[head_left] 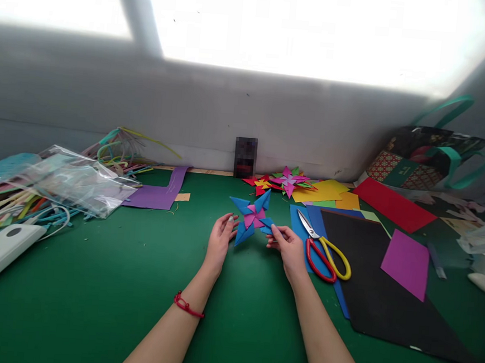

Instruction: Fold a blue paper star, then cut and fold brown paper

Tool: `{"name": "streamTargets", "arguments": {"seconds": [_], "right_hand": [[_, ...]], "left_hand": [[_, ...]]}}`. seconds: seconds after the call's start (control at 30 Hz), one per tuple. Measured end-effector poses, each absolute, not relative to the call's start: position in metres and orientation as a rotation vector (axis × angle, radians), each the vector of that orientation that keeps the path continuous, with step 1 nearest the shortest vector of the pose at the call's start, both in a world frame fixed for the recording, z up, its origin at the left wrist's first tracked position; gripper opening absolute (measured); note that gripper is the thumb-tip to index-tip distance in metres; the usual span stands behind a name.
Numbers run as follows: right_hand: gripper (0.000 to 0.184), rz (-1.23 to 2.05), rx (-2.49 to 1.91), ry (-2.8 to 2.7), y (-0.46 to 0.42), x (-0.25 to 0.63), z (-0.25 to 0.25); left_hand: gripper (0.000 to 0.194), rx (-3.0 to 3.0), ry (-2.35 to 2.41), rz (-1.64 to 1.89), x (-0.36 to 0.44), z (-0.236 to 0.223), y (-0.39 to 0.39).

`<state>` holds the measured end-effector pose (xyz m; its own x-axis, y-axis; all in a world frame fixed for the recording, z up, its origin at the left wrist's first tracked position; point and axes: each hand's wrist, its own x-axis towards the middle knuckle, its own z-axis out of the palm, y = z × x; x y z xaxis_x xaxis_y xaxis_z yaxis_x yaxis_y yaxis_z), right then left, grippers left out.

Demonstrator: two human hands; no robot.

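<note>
A folded paper star (254, 218) with blue points and a pink centre is raised a little above the green table, in front of me. My right hand (290, 249) pinches its right blue point between thumb and fingers. Close against the star's left side is my left hand (220, 238), its fingers curved and apart, with no paper visibly pinched in them. Whether its fingertips touch the back of the star, I cannot tell. Scissors (320, 246) with one red and one yellow handle lie right of my right hand, on blue and black sheets.
Finished paper stars (288, 180) lie at the back beside yellow paper (321, 191). At right are a black sheet (369, 275), a magenta sheet (407, 264) and a red sheet (394, 204). A clear plastic bag (86, 183), a white power strip (3, 258) and purple paper (157, 196) are leftward.
</note>
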<state>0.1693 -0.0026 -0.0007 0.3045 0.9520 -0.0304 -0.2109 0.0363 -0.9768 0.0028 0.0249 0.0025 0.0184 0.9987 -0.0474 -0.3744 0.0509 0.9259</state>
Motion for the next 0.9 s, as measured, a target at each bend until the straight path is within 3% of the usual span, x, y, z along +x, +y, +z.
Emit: {"name": "streamTargets", "arguments": {"seconds": [0.23,0.6,0.9], "right_hand": [[0.029,0.953,-1.122,-0.696,-0.001,0.171,0.000],[0.024,1.215,-1.099,-0.882,-0.005,0.165,0.004],[0.028,1.197,-1.131,-0.928,-0.007,0.154,0.003]], "left_hand": [[0.036,1.065,1.028,1.384,0.002,0.007,0.023],[0.041,0.810,0.935,1.131,0.003,0.008,0.021],[0.035,0.817,0.904,1.232,0.007,0.007,0.017]]}}
